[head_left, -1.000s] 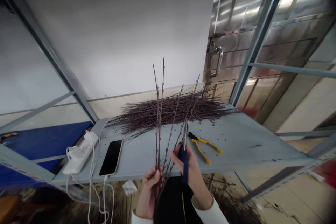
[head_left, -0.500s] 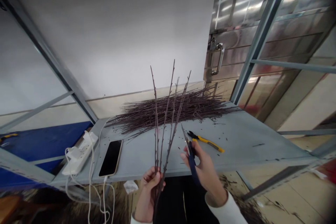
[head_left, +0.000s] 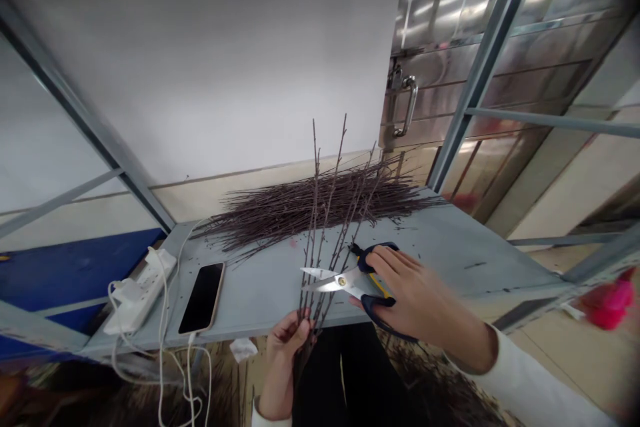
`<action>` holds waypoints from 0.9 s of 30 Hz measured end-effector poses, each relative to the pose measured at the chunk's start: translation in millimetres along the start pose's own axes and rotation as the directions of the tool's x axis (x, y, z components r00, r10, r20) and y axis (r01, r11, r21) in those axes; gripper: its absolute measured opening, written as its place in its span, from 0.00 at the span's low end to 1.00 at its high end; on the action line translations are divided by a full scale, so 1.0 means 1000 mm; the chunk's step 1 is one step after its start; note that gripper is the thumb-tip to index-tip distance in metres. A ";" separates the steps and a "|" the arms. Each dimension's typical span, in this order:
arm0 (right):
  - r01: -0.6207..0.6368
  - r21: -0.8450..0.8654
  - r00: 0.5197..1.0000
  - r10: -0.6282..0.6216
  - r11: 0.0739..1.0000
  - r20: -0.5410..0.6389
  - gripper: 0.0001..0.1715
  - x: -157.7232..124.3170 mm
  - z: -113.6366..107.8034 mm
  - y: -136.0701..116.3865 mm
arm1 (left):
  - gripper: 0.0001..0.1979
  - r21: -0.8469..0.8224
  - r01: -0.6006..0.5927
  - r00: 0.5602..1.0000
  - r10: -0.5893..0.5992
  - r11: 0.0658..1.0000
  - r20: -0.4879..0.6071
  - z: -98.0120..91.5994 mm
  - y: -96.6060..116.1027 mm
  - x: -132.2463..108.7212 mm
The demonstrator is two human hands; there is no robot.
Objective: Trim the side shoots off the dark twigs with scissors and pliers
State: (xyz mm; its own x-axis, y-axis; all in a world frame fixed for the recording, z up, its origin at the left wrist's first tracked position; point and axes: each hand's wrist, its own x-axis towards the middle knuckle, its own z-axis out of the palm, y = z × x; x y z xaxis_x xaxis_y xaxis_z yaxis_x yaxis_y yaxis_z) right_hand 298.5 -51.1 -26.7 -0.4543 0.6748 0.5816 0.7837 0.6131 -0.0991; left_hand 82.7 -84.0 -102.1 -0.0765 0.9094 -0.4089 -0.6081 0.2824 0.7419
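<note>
Several thin dark twigs [head_left: 325, 210] stand upright in a loose fan, their lower ends pinched in my left hand [head_left: 291, 340] at the table's front edge. My right hand [head_left: 415, 293] grips scissors [head_left: 342, 281] with dark blue handles. Their blades are parted and point left, lying across the twigs a little above my left hand; whether the twigs pass between the blades I cannot tell. Partly hidden behind the scissors are yellow and black pliers [head_left: 356, 251] on the table.
A long heap of dark twigs [head_left: 300, 210] lies along the back of the grey table [head_left: 260, 293]. A phone [head_left: 203, 299] and a white power strip [head_left: 143, 287] with cables are at the left. Metal frame posts [head_left: 473, 93] rise at both sides. Cut twigs litter the floor.
My right hand has turned and swung the scissors from pointing upward to pointing left across the twigs, with the blades now spread. The view has shifted slightly; my left hand keeps its grip.
</note>
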 end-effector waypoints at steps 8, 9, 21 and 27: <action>0.003 -0.162 0.999 -0.012 0.987 -0.052 0.09 0.001 0.004 0.016 | 0.18 -0.006 0.031 0.999 -0.031 0.999 0.043 0.005 -0.001 -0.008; 0.005 -0.177 0.999 -0.014 0.984 -0.052 0.09 -0.001 0.005 0.018 | 0.18 0.004 0.035 0.998 -0.035 0.999 0.048 0.004 -0.001 -0.009; 0.099 -0.217 0.994 -0.104 0.971 -0.012 0.11 -0.006 0.000 0.038 | 0.16 -0.004 0.044 0.996 -0.044 0.999 0.073 0.005 0.000 -0.012; 0.068 -0.193 0.993 -0.085 0.979 -0.080 0.04 -0.012 0.007 0.041 | 0.18 -0.037 0.033 0.999 -0.032 0.999 0.026 0.003 0.000 -0.008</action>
State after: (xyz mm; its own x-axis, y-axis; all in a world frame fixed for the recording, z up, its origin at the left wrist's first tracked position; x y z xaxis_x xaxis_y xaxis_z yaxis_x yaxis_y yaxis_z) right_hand 333.2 -31.2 -43.7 -0.4837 0.5855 0.6506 0.8182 0.5664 0.0986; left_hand 85.6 -90.7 -97.2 -0.0364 0.9076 -0.4183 -0.6390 0.3007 0.7080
